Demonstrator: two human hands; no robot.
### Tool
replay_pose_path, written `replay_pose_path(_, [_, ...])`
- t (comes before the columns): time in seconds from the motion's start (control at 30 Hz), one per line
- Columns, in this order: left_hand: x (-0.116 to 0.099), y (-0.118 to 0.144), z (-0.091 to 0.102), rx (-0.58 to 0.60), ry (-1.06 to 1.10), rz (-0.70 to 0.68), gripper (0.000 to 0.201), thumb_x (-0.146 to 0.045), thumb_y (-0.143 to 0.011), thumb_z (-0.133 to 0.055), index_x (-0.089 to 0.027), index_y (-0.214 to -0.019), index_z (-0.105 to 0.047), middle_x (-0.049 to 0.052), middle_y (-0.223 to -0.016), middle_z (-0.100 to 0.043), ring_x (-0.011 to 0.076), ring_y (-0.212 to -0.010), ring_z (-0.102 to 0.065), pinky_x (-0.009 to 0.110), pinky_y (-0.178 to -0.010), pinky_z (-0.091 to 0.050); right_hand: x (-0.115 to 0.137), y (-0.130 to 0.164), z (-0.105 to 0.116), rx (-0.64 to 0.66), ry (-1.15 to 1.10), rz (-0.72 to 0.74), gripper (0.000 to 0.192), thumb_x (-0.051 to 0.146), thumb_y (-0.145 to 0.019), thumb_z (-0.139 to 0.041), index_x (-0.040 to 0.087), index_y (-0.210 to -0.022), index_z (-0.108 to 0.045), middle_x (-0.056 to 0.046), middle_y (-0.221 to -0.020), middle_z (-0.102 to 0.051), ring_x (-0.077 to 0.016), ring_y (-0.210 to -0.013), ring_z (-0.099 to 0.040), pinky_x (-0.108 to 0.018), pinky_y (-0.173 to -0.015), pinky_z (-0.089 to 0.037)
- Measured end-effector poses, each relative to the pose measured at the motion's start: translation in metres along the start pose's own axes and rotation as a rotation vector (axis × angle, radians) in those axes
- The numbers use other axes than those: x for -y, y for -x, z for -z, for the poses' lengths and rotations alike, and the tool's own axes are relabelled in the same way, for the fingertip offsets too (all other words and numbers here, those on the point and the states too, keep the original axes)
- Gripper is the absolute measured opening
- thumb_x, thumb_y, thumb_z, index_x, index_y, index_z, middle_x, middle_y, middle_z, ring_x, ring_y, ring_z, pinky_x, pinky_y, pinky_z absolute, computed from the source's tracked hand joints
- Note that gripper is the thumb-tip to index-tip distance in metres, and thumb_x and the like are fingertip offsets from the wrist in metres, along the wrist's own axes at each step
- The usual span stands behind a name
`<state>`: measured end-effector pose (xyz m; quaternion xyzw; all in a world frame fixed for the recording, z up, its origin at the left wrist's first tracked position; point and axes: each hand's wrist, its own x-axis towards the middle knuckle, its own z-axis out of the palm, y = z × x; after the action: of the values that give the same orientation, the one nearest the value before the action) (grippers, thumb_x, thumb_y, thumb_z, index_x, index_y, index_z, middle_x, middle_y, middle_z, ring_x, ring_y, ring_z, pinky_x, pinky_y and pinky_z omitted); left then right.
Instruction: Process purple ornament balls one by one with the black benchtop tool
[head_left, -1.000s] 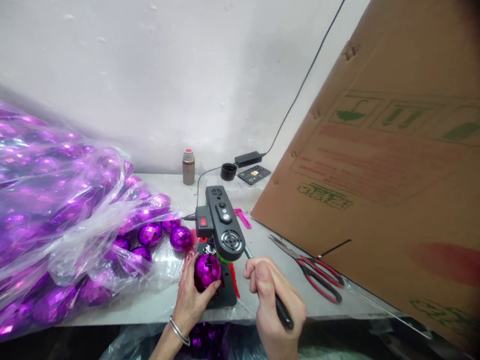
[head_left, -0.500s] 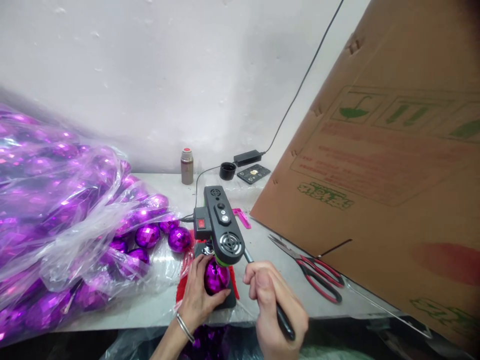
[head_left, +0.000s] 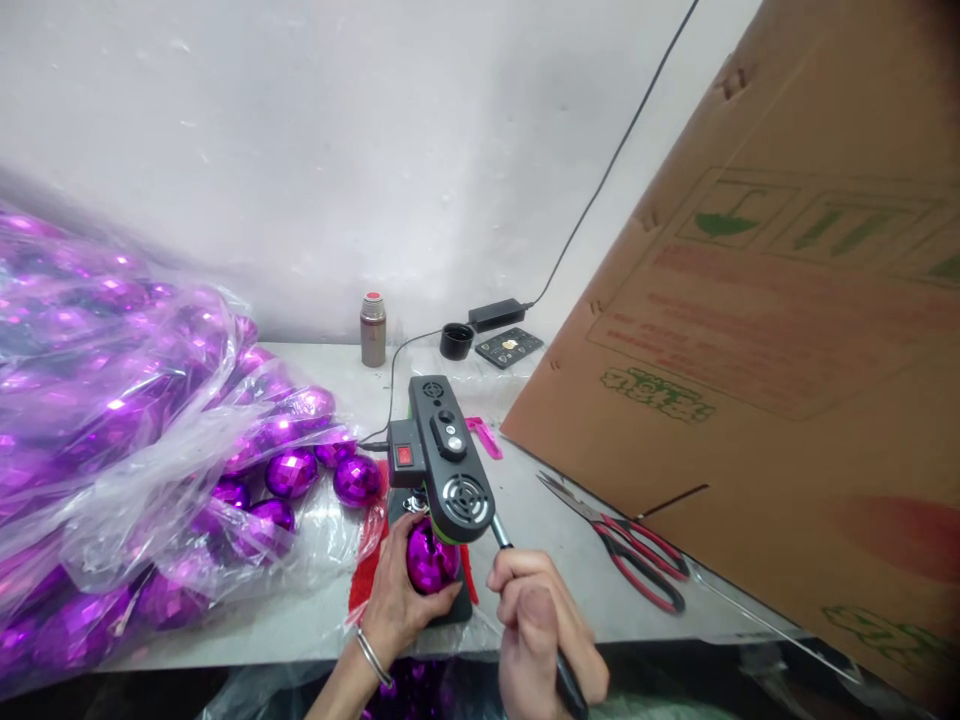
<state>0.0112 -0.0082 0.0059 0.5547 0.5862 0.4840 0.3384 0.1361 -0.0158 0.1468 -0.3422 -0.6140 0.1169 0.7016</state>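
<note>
A small black bench machine (head_left: pixel 444 460) with a red switch stands on the white table (head_left: pixel 525 500). My left hand (head_left: pixel 401 598) grips a purple faceted ball (head_left: pixel 429 560) and holds it on the machine's base, right under its head. My right hand (head_left: pixel 541 625) is closed around the machine's black lever handle (head_left: pixel 564 680), which runs up to the head as a metal rod.
A clear plastic bag (head_left: pixel 127 440) full of purple faceted balls fills the left side, several spilling near the machine. Red-handled pliers (head_left: pixel 637 560) lie to the right. A tilted cardboard box (head_left: pixel 765 330) blocks the right. A flask (head_left: pixel 373 329), a cap and a power adapter sit at the back.
My left hand pushed the purple ball to the right, further under the machine's head. My right hand came down and toward me with the lever handle.
</note>
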Motion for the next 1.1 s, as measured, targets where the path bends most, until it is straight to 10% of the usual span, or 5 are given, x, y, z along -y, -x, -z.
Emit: replay_pose_path(1.1, [-0.003, -0.002, -0.005, -0.006, -0.055, -0.041, 0.080, -0.028, -0.063, -0.084, -0.016, -0.136, -0.056, 0.019, -0.134, -0.067, 0.0407, -0.127, -0.066, 0.066, -0.113, -0.052, 0.001, -0.005, -0.012, -0.119, -0.028, 0.025, 0.051, 0.029, -0.112, -0.049, 0.019, -0.062, -0.045, 0.005, -0.058, -0.047, -0.0078, -0.057, -0.053, -0.021, -0.052, -0.040])
